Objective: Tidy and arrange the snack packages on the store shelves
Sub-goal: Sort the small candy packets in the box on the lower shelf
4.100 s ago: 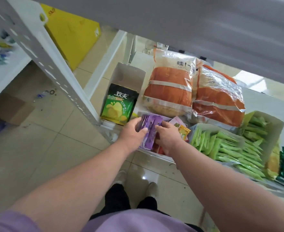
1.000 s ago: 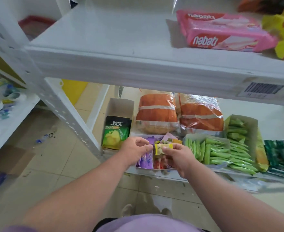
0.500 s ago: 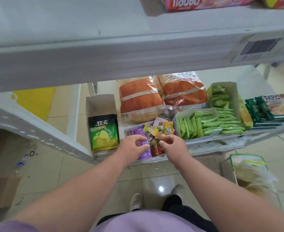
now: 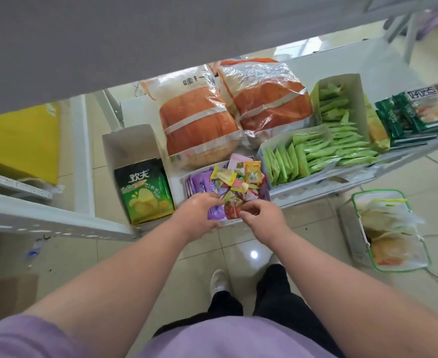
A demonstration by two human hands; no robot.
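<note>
A small open white box (image 4: 179, 186) sits at the front edge of the low shelf. It holds upright purple packets (image 4: 199, 184) and a loose heap of small yellow, orange and red snack packets (image 4: 241, 177). My left hand (image 4: 197, 218) is at the box's front left, with fingers and thumb closed on a purple packet (image 4: 216, 211). My right hand (image 4: 263, 217) is at the front right, with its fingertips pinched on a small red packet (image 4: 232, 211). The two hands are almost touching.
A green chip bag (image 4: 145, 195) stands in a white carton to the left. Two orange bags (image 4: 199, 120) lie behind, and boxes of green stick packets (image 4: 305, 156) are to the right. A basket (image 4: 385, 228) sits on the floor. The upper shelf (image 4: 135, 34) overhangs.
My view has dropped below the upper shelf and moved closer to the box. Both hands have shifted to the box's front edge. The yellow packet held earlier now lies in the heap.
</note>
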